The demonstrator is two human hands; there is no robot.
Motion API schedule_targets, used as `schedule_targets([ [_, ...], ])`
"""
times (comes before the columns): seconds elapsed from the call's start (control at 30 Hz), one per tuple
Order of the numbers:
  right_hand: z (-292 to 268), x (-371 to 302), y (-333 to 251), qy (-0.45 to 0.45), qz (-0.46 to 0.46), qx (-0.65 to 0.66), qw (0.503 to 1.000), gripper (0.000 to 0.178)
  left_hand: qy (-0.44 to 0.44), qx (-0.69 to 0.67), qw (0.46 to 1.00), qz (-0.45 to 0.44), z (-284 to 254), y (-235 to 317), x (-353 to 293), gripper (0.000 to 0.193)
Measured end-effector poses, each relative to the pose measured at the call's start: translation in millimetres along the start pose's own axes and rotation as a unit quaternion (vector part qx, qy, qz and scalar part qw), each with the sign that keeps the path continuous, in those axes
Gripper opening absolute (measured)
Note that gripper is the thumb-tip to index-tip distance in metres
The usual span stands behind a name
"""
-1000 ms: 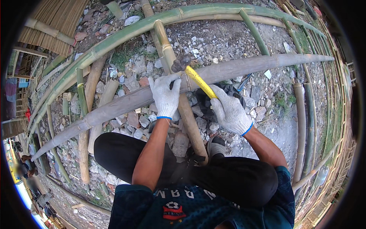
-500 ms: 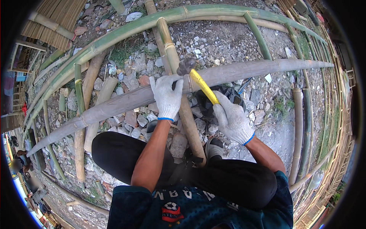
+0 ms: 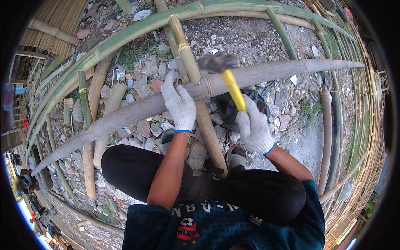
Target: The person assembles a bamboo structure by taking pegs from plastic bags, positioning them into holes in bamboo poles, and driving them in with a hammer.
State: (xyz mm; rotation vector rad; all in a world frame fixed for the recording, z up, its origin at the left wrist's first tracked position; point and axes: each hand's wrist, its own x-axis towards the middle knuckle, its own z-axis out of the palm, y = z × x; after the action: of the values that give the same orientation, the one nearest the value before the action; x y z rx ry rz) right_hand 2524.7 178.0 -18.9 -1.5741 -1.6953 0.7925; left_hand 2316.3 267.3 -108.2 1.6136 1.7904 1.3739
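A long grey bamboo pole (image 3: 143, 102) crosses in front of me, curved by the lens. My left hand (image 3: 179, 104), in a white knit glove, lies over this pole with its fingers stretched out and apart. My right hand (image 3: 255, 127), gloved too, is closed round the yellow handle of a hammer (image 3: 235, 91). The hammer's dark head is blurred and appears just above the pole, right of a joint. At that joint a short greenish bamboo crosspiece (image 3: 185, 52) meets the grey pole. Whether a nail is there I cannot tell.
A green bamboo pole (image 3: 137, 31) runs beyond, joined by short crosspieces like a ladder. Broken stones and rubble (image 3: 146, 133) cover the ground. Several bamboo poles (image 3: 327, 137) lie at the right. A brown pole (image 3: 208, 139) passes underneath toward my feet.
The hammer head has moved right and slightly up, away from my left hand. My left fingers have drawn back from the joint and straightened.
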Motion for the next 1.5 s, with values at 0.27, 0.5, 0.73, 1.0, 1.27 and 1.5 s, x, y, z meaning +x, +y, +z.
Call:
schedule_targets([
  [0.27, -6, 4, -2, 0.064, -0.068, -0.013, 0.996, 0.046, 0.035, -0.019, 0.999, -0.012, 6, 1, -3, 0.057],
  [0.5, 0, 18, -17, -0.024, -0.083, -0.022, 0.996, 0.056, 0.054, -0.038, 0.998, -0.022, 10, 1, -1, 0.056],
  [0.73, 0, 20, 19, -0.146, 0.057, -0.139, 0.978, 0.05, 0.105, -0.166, 0.975, -0.102, 17, 11, 9, 0.055],
  [1.0, -54, -48, 51, 0.028, 0.142, -0.051, 0.988, 0.041, -0.007, -0.033, 0.997, 0.068, 21, 60, -19, 0.039],
  [1.27, -61, -177, 101, 0.171, 0.344, -0.032, 0.923, 0.043, -0.492, -0.081, 0.786, 0.366, 83, 96, -80, 0.019],
  [1.5, -33, -213, 111, 0.202, 0.468, 0.069, 0.858, 0.05, -0.542, 0.329, 0.74, 0.224, 119, 33, -114, 0.012],
])
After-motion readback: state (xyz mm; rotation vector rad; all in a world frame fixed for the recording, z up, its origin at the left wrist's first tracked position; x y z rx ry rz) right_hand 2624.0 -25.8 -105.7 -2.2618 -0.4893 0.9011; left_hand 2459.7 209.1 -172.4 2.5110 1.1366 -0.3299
